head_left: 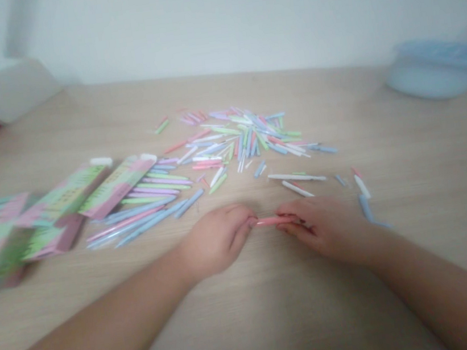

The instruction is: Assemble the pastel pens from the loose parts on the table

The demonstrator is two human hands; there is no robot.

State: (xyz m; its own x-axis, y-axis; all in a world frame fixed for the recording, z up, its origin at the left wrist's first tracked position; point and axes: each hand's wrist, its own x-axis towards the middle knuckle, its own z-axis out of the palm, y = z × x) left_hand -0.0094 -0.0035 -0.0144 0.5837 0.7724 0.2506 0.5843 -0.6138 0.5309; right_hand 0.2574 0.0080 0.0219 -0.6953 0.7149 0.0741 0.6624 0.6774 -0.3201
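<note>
While the pink pen piece [270, 221] spans the gap between the two hands, its long axis runs left to right, almost level across the view and in line with both grips. The left hand [220, 240] pinches its left end with the fingers curled in, so that only the middle stretch shows; the right hand [330, 228] has its fingers closed around the right end, with the thumb below. Neither hand is nearer, since both touch the piece. Blur hides whether it is a single part or two parts joined.

Beyond the hands, a loose heap of coloured pen parts [249, 132] spreads over the desk [257, 321]. A white stick [296, 177] lies just past the right hand, nearly parallel to the pink piece, and a blue part [366, 208] rests just beside that hand's outer edge. On the left hand's side, a row of longer pens [150, 197] lies slantwise near printed cartons [118, 184]. A pale blue bowl [439, 70] stands well apart at the far right.
</note>
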